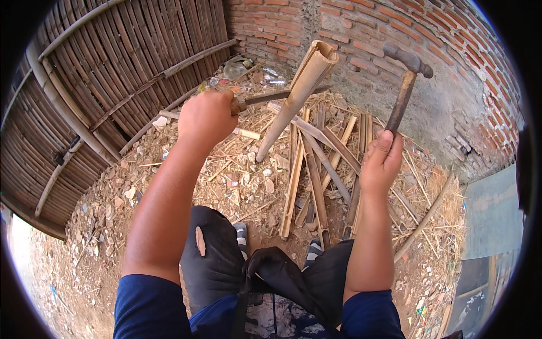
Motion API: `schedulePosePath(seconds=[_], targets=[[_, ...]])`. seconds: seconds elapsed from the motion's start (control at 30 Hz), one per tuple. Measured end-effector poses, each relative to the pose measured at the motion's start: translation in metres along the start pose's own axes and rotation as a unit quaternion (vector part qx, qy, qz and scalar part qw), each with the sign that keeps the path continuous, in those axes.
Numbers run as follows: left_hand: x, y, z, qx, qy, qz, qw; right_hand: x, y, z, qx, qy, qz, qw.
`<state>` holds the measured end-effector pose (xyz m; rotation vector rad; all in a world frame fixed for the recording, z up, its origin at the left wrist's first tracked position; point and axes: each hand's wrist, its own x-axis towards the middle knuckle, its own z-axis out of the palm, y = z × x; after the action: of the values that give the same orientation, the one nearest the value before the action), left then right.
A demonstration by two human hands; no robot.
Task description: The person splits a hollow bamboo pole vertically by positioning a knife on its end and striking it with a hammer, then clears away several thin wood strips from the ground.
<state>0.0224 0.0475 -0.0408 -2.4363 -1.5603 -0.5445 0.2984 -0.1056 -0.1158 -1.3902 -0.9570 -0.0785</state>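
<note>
My left hand [206, 117] is closed around the wooden handle of a large knife [268, 97]. Its dark blade runs sideways into a bamboo pole [298, 97], and the tip shows beyond the pole's right side. The pole leans with its hollow, split upper end to the right; whether its lower end touches the ground I cannot tell. To the right, my right hand [382, 165] grips the handle of a hammer [404, 90]. The rusty hammer head is raised, apart from the pole and the knife.
Several split bamboo strips [316, 186] lie in a pile in front of my feet. Rubble and straw cover the ground [113, 214]. A bamboo slat wall [130, 56] stands at the left, a brick wall [372, 39] behind. Grey sheets [491, 214] lean at the right.
</note>
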Motion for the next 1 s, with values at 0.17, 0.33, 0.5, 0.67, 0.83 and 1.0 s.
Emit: schedulePosePath(seconds=[0.17, 0.33, 0.5, 0.67, 0.83, 1.0], targets=[[-0.001, 0.004, 0.0, 0.007, -0.002, 0.004, 1.0, 0.01, 0.003, -0.018, -0.215, -0.178, 0.035, 0.96], [-0.002, 0.003, 0.002, -0.001, 0.006, 0.01, 1.0, 0.019, -0.022, -0.037, -0.067, -0.042, 0.011, 0.997], [0.0, 0.001, 0.004, -0.004, 0.012, 0.01, 1.0, 0.001, 0.015, -0.002, -0.136, -0.08, -0.017, 0.987], [-0.003, 0.002, 0.001, 0.0, 0.007, 0.012, 1.0, 0.011, 0.014, -0.007, -0.196, -0.136, -0.004, 0.971], [-0.002, 0.0, 0.002, 0.001, 0.005, 0.005, 1.0, 0.009, -0.005, -0.015, -0.005, -0.011, 0.033, 0.999], [0.0, 0.002, 0.001, -0.004, 0.009, 0.008, 1.0, -0.007, 0.025, 0.007, -0.164, -0.106, -0.016, 0.981]])
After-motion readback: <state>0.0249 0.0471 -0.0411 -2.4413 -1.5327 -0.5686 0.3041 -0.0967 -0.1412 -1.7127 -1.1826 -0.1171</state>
